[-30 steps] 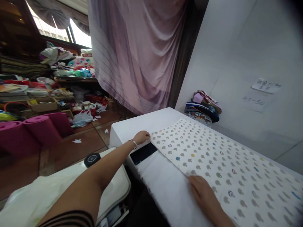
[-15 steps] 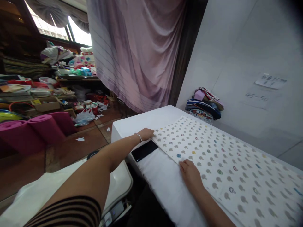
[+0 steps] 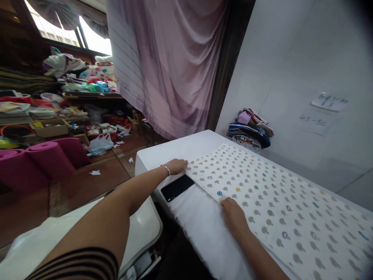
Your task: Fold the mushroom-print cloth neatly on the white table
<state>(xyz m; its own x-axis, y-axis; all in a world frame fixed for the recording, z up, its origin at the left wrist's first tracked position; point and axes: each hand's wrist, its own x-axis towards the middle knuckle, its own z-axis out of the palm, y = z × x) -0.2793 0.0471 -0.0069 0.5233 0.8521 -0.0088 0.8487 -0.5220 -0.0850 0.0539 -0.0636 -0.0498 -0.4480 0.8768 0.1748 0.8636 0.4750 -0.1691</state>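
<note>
Fabric [image 3: 262,194], white and printed with rows of grey mushroom-like motifs (a scattered few in blue, yellow, green or red), lies flat along a white-covered table [image 3: 190,146], its long far side near the wall [image 3: 291,66]. The left hand [image 3: 177,166] reaches out to the fabric's left corner, fingers together and tips touching it; whether they pinch or merely press, I cannot tell. The right hand [image 3: 233,213] is curled at the near edge, fingertips on the border; a pinch cannot be made out there either. A silvery bracelet [image 3: 165,170] circles the left wrist, and a sleeve with dark stripes [image 3: 78,262] covers the upper arm.

Just below the left hand, a black smartphone [image 3: 177,188] lies on the white cover, right beside the fabric's edge. Under the left forearm is a pale, rounded-corner surface [image 3: 147,219] (partly hidden by the arm). By the wall, past the fabric, sits a pile of folded textiles [image 3: 249,132]; two paper notes are fixed above, the lower reading "45-50" [image 3: 313,121].

Beyond the table hangs a mauve curtain [image 3: 169,66]. To the left, rolled pink mats [image 3: 48,161] stand on brown floor tiles, near a plastic bag [image 3: 100,145], white scraps [image 3: 94,172] and a cardboard box [image 3: 51,129].
</note>
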